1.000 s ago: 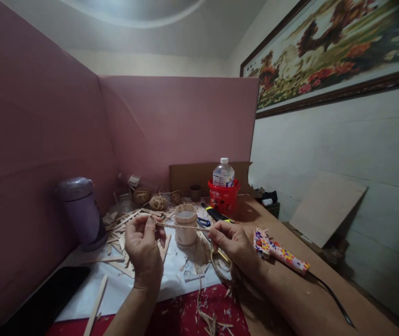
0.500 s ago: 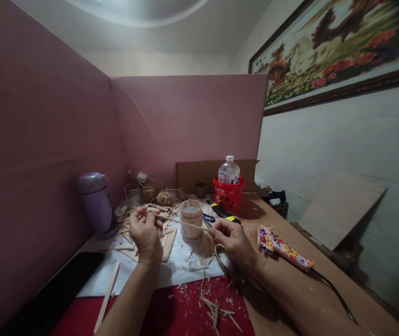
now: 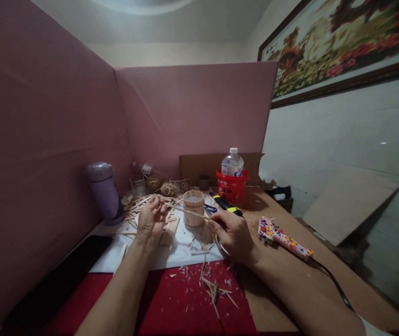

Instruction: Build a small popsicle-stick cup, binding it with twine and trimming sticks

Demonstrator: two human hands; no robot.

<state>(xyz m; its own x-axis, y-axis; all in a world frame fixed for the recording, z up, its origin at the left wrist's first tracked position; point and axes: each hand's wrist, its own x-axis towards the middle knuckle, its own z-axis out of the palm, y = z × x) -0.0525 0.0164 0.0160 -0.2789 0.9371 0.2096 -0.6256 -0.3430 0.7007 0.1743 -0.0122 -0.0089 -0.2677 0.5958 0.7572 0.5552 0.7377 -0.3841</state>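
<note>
Between my two hands stretches a braided twine cord [image 3: 188, 212], drawn nearly straight and sloping down to the right. My left hand [image 3: 153, 219] pinches one end, its fingers curled. My right hand [image 3: 232, 233] is closed on the other end, and a loop of cord hangs below it. Just behind the cord stands a small round cup of wooden sticks [image 3: 193, 207], upright, with a scalloped rim. Whether the cord touches the cup I cannot tell. Loose twine strands [image 3: 213, 291] trail on the red cloth in front.
Craft sticks [image 3: 140, 205] lie scattered at left, with balls of twine [image 3: 168, 189] behind. A purple flask [image 3: 105, 196] stands far left. A red bucket [image 3: 225, 189] holds a plastic bottle [image 3: 233, 164]. A flower-patterned glue gun [image 3: 283, 238] with a cable lies right, near a yellow-black cutter [image 3: 226, 205].
The view has tilted slightly downward and left, so things appear shifted right and up. Both hands still hold the cord taut; my left hand has turned a little, with its fingers showing more.
</note>
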